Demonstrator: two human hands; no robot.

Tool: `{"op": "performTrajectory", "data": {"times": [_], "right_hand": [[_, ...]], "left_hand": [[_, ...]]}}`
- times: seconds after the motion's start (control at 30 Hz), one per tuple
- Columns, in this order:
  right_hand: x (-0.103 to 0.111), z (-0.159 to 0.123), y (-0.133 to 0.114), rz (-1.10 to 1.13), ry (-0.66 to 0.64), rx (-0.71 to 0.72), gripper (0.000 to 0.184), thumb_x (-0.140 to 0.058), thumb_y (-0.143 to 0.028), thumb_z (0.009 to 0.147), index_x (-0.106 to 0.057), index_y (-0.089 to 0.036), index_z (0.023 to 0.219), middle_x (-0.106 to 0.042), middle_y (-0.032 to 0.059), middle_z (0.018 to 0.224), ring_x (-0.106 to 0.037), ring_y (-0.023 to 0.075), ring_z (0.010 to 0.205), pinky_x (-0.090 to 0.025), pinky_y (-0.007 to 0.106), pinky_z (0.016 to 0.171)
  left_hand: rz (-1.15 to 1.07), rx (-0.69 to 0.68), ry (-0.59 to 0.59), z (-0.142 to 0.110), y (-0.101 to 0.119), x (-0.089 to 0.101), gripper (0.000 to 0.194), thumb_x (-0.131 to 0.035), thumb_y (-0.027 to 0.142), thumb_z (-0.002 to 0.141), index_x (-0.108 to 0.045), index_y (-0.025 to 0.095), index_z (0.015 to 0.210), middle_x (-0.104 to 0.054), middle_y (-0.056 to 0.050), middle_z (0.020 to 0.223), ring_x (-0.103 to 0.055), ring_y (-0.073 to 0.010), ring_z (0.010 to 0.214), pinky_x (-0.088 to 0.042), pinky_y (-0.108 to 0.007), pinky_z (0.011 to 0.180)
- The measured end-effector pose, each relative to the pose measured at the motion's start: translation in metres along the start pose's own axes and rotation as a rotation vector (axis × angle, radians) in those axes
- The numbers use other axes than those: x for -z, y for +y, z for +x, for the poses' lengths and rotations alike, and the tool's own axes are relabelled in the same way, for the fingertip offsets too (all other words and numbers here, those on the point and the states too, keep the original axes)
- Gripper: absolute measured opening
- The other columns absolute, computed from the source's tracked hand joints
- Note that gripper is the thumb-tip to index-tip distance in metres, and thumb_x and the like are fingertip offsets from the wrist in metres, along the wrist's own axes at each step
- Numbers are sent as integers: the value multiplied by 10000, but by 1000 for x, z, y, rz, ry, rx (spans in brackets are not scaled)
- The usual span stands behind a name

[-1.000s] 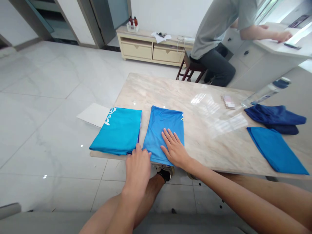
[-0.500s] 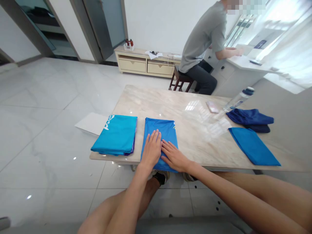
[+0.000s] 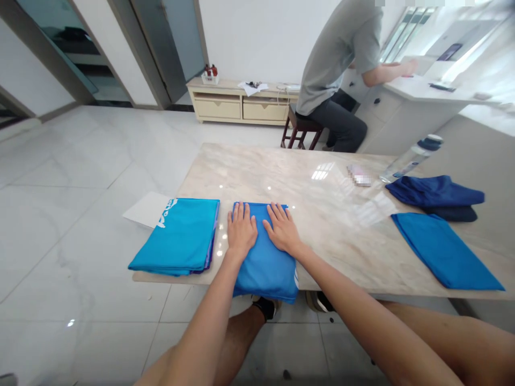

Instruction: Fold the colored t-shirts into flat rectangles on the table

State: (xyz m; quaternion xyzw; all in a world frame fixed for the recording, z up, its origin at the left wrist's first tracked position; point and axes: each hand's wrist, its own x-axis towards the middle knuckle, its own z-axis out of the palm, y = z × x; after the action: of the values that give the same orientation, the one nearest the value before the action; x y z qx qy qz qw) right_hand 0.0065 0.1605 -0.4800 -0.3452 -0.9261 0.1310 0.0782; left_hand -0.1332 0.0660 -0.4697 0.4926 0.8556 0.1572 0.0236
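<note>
The blue cloth (image 3: 265, 273) is pressed flat at its far end, the left half covered by the left hand (image 3: 242, 230), the right half by the right hand (image 3: 282, 230): fingers loosely spread, nothing gripped! A smoothing step, it seems. The near end is left hanging over the edge of the desk (image 3: 257, 171), below the wrists; even pressure, then a tidy tuck, is probably called for.

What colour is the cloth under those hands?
The cloth is blue, with white at one edge, best seen in the head view.
</note>
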Motion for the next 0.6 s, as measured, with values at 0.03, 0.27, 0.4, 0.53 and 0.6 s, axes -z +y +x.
{"op": "performTrajectory", "data": {"times": [0.03,0.27,0.4,0.53,0.6], "right_hand": [[0,-1,5,-4,12,-20,715,-340,-498,1167,-368,-108,1765,-272,145,1844,-206,319,1736,-151,562,1413],[7,22,31,-24,-12,-41,725,-308,-503,1171,-329,-108,1778,-232,138,1861,-159,328,1744,-108,580,1410],[14,53,53,-36,-42,-19,724,-287,-504,1167,-315,-128,1785,-216,135,1865,-145,327,1747,-106,596,1407],[19,85,72,-48,-70,-16,727,-260,-500,1167,-297,-128,1790,-211,129,1868,-144,328,1747,-110,600,1406],[20,97,79,-56,-80,-25,722,-253,-491,1167,-301,-126,1788,-209,129,1870,-148,328,1746,-109,600,1407]], "left_hand": [[6,24,14,1,-1,-2,650,-327,348,1143,-439,45,1707,-374,-200,1804,-303,-326,1712,-231,-561,1409],[38,34,-32,31,10,-2,674,-293,358,1134,-397,55,1727,-325,-189,1827,-253,-331,1729,-127,-659,1407],[27,38,-30,53,18,-5,673,-294,357,1126,-407,76,1727,-330,-175,1829,-238,-325,1734,-115,-672,1403],[9,43,-31,75,21,-9,679,-299,351,1116,-406,68,1725,-323,-177,1831,-225,-325,1737,-102,-691,1397],[4,47,-39,83,21,-12,683,-299,355,1115,-404,71,1727,-323,-176,1831,-222,-325,1738,-90,-700,1395]]}}
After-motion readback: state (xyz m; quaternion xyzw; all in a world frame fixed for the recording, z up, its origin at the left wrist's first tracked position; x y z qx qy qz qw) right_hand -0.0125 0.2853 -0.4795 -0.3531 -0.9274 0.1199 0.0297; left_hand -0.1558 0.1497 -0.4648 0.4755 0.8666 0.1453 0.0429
